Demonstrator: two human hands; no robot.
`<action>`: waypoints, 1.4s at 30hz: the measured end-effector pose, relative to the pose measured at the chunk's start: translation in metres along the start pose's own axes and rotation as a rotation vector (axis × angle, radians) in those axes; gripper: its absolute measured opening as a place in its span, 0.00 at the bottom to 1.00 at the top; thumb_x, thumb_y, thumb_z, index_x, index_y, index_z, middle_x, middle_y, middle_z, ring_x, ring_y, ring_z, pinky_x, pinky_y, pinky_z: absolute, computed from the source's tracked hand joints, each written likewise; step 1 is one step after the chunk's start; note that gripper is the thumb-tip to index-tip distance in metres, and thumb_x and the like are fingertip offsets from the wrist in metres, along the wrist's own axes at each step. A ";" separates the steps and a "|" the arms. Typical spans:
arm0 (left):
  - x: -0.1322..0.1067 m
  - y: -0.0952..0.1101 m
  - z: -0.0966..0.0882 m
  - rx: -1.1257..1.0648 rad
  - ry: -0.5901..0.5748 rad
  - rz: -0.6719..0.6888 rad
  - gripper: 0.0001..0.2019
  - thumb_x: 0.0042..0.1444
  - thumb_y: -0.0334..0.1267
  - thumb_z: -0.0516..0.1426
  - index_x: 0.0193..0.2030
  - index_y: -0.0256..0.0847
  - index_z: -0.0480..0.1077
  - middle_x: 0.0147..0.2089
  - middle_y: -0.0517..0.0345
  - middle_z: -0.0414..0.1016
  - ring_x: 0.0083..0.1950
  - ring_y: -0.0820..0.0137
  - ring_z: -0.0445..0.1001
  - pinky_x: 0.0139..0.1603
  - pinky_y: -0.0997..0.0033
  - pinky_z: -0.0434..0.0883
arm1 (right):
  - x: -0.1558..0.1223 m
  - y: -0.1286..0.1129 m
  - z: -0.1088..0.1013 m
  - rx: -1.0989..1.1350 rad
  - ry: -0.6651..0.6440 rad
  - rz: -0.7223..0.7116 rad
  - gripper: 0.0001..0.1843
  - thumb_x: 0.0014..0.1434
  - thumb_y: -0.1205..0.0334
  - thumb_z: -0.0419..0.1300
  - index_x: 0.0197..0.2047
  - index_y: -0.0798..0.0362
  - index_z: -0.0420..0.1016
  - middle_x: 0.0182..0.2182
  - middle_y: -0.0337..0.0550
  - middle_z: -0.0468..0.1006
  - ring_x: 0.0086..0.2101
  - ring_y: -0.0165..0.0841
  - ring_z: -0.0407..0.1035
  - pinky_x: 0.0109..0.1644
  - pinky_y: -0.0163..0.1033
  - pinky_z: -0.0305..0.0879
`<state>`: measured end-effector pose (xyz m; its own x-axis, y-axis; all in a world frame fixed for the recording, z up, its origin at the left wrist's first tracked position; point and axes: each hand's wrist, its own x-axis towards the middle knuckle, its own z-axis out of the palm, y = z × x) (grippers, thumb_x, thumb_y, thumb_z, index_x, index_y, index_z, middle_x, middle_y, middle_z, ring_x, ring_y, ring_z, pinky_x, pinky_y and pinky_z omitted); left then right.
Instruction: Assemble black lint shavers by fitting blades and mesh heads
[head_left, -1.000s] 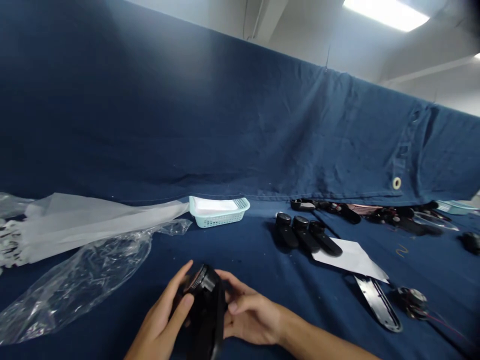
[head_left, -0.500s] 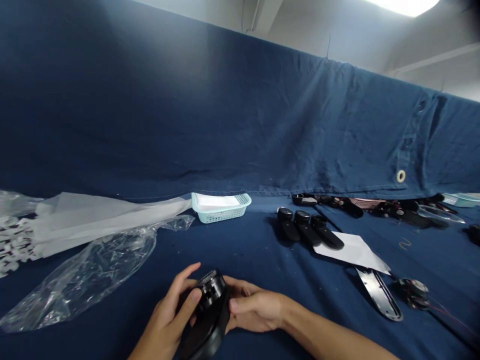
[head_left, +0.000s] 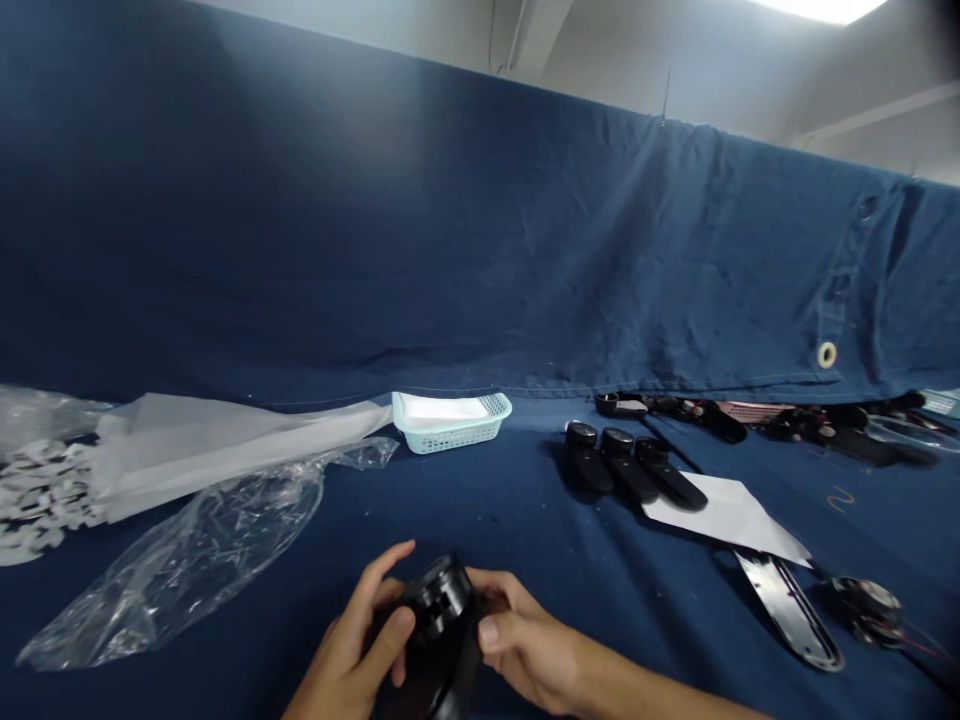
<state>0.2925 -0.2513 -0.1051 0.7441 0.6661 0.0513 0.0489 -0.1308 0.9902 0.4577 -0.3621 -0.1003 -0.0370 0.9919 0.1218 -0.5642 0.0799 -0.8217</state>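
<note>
Low in the centre of the head view, both hands hold a black handheld device [head_left: 439, 640] with a round, ribbed head and a long flat body. Its lower part runs out of the picture. My left hand [head_left: 356, 635] grips the round head from the left, thumb on its near side and index finger raised off it. On the other side, my right hand [head_left: 517, 635] pinches the edge of the body, thumb in front and fingers behind. Several similar black devices [head_left: 619, 465] lie side by side to the right, one resting partly on a white paper sheet [head_left: 731, 515].
A light-blue basket [head_left: 454, 438] with white sheets stands at the back. Clear plastic [head_left: 225, 540], a white sheet bag [head_left: 225, 450] and small white pieces [head_left: 45, 500] lie left. To the right are a silver-and-black shell [head_left: 791, 610], a wired motor-like part [head_left: 870, 605] and a pink basket [head_left: 750, 411].
The view has shifted slightly, so things at the right appear farther right and lower. The device has turned a little in my hands, which keep hold of it.
</note>
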 end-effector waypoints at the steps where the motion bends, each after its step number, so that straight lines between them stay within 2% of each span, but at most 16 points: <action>1: 0.000 0.000 0.001 -0.042 0.010 -0.029 0.32 0.57 0.59 0.55 0.64 0.49 0.54 0.35 0.57 0.76 0.27 0.67 0.72 0.26 0.72 0.66 | -0.001 -0.001 -0.002 -0.036 0.072 -0.035 0.28 0.45 0.54 0.68 0.49 0.54 0.74 0.36 0.47 0.79 0.32 0.40 0.75 0.37 0.47 0.72; 3: -0.001 0.002 0.004 -0.173 0.006 -0.116 0.34 0.56 0.61 0.54 0.63 0.47 0.54 0.38 0.53 0.76 0.26 0.65 0.74 0.24 0.70 0.68 | -0.001 -0.004 -0.007 -0.121 0.221 -0.118 0.29 0.43 0.52 0.70 0.48 0.52 0.75 0.38 0.46 0.79 0.38 0.42 0.74 0.45 0.50 0.70; 5: -0.005 0.007 0.008 -0.345 -0.065 -0.204 0.36 0.55 0.64 0.52 0.63 0.44 0.55 0.44 0.44 0.76 0.27 0.60 0.77 0.22 0.66 0.70 | 0.001 -0.008 -0.012 -0.192 0.316 -0.184 0.31 0.41 0.52 0.72 0.50 0.50 0.74 0.41 0.45 0.79 0.44 0.43 0.72 0.52 0.50 0.66; 8: -0.011 0.020 0.013 -0.598 -0.221 -0.305 0.36 0.57 0.64 0.49 0.63 0.40 0.58 0.51 0.37 0.74 0.34 0.53 0.80 0.22 0.63 0.74 | 0.004 -0.014 -0.016 -0.243 0.337 -0.216 0.35 0.40 0.54 0.74 0.52 0.50 0.72 0.42 0.44 0.79 0.46 0.43 0.70 0.56 0.50 0.62; 11: -0.013 0.033 0.011 -0.788 -0.298 -0.422 0.35 0.61 0.62 0.45 0.59 0.32 0.66 0.44 0.36 0.77 0.37 0.54 0.80 0.23 0.67 0.75 | 0.003 -0.013 -0.015 -0.396 0.317 -0.277 0.41 0.43 0.57 0.74 0.59 0.49 0.65 0.45 0.46 0.78 0.47 0.44 0.71 0.56 0.51 0.62; 13: -0.011 0.039 0.008 -0.854 -0.267 -0.471 0.35 0.63 0.60 0.44 0.54 0.25 0.70 0.38 0.35 0.78 0.36 0.55 0.80 0.23 0.68 0.76 | 0.002 -0.010 -0.013 -0.542 0.332 -0.330 0.46 0.44 0.59 0.74 0.63 0.47 0.58 0.51 0.47 0.76 0.51 0.44 0.69 0.57 0.51 0.62; 15: -0.010 0.042 0.006 -0.883 -0.211 -0.491 0.33 0.64 0.58 0.46 0.50 0.23 0.72 0.36 0.35 0.79 0.35 0.55 0.81 0.23 0.68 0.76 | 0.002 -0.007 -0.013 -0.623 0.343 -0.343 0.48 0.44 0.61 0.75 0.64 0.45 0.56 0.56 0.47 0.72 0.55 0.44 0.66 0.58 0.51 0.61; 17: -0.009 0.043 0.006 -0.899 -0.146 -0.505 0.30 0.64 0.55 0.49 0.49 0.23 0.72 0.36 0.37 0.79 0.34 0.55 0.81 0.22 0.67 0.77 | 0.002 -0.006 -0.013 -0.625 0.312 -0.318 0.48 0.45 0.61 0.74 0.65 0.44 0.55 0.58 0.47 0.70 0.57 0.44 0.64 0.60 0.51 0.60; 21: -0.009 0.042 0.009 -0.921 0.026 -0.509 0.24 0.62 0.51 0.53 0.46 0.25 0.73 0.32 0.44 0.80 0.26 0.59 0.80 0.21 0.66 0.77 | 0.003 -0.008 -0.012 -0.583 0.216 -0.265 0.44 0.54 0.60 0.69 0.68 0.43 0.50 0.59 0.46 0.69 0.58 0.42 0.62 0.61 0.51 0.58; 23: -0.009 0.040 0.010 -0.923 0.073 -0.498 0.23 0.62 0.50 0.54 0.46 0.27 0.72 0.29 0.46 0.79 0.23 0.60 0.78 0.19 0.66 0.76 | 0.002 -0.009 -0.012 -0.572 0.176 -0.243 0.42 0.58 0.60 0.66 0.69 0.43 0.48 0.58 0.45 0.70 0.57 0.41 0.63 0.61 0.50 0.59; 28: -0.007 0.034 0.009 -0.915 0.100 -0.510 0.20 0.61 0.49 0.55 0.48 0.31 0.69 0.28 0.49 0.79 0.21 0.61 0.78 0.18 0.66 0.75 | -0.001 -0.010 -0.013 -0.564 0.122 -0.210 0.40 0.62 0.59 0.62 0.69 0.39 0.45 0.57 0.42 0.69 0.52 0.37 0.67 0.60 0.48 0.59; 31: -0.007 0.032 0.008 -0.906 0.109 -0.529 0.20 0.60 0.50 0.56 0.46 0.32 0.68 0.29 0.50 0.78 0.19 0.63 0.76 0.17 0.67 0.74 | -0.002 -0.008 -0.015 -0.558 0.122 -0.182 0.39 0.64 0.58 0.60 0.70 0.38 0.42 0.60 0.41 0.67 0.52 0.36 0.66 0.62 0.49 0.57; 38: -0.006 0.034 0.011 -0.892 0.086 -0.527 0.21 0.62 0.52 0.53 0.41 0.31 0.69 0.25 0.51 0.76 0.21 0.61 0.77 0.21 0.64 0.75 | -0.002 -0.003 -0.014 -0.583 0.128 -0.151 0.40 0.65 0.57 0.57 0.71 0.40 0.35 0.69 0.42 0.50 0.59 0.39 0.60 0.65 0.51 0.54; 40: -0.006 0.034 0.012 -0.890 0.073 -0.498 0.21 0.63 0.52 0.52 0.42 0.32 0.69 0.25 0.51 0.76 0.23 0.60 0.77 0.23 0.63 0.75 | -0.001 -0.003 -0.012 -0.588 0.142 -0.156 0.39 0.66 0.57 0.56 0.71 0.41 0.36 0.68 0.43 0.52 0.59 0.39 0.61 0.65 0.50 0.54; 42: -0.006 0.033 0.013 -0.889 0.061 -0.466 0.21 0.64 0.52 0.51 0.47 0.31 0.68 0.29 0.49 0.77 0.24 0.60 0.78 0.25 0.61 0.76 | 0.000 -0.003 -0.010 -0.566 0.146 -0.166 0.38 0.66 0.58 0.56 0.71 0.41 0.37 0.66 0.43 0.58 0.56 0.37 0.64 0.63 0.48 0.58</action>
<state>0.2986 -0.2695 -0.0748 0.7408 0.5512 -0.3839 -0.2074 0.7313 0.6498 0.4677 -0.3616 -0.1039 0.1503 0.9618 0.2287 -0.0248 0.2349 -0.9717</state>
